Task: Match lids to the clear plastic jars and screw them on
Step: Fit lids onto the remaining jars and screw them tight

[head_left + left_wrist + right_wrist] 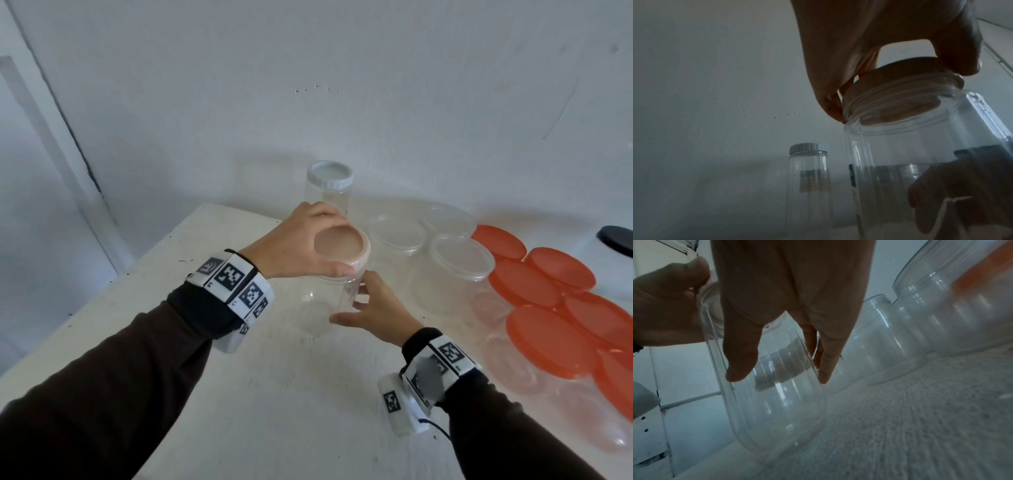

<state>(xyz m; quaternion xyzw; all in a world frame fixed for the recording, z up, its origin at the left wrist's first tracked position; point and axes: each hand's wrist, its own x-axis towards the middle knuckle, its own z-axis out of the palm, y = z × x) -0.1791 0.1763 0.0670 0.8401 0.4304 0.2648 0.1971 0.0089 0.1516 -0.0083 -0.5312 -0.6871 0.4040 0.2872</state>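
A clear plastic jar (334, 301) stands on the white table (239, 394), tilted a little. A clear lid (342, 245) sits on its threaded mouth. My left hand (301, 243) grips that lid from above, thumb on the near rim and fingers round the far rim. The left wrist view shows the lid (900, 84) over the jar's neck with the jar (920, 162) below. My right hand (370, 308) holds the jar's body from the right side; in the right wrist view its thumb and fingers (742, 356) lie on the jar's wall (777, 410).
A tall capped jar with a white lid (329, 186) stands behind by the wall. To the right are several jars with clear lids (460, 255) and several with orange lids (548, 335). A dark object (616, 240) sits at the far right edge.
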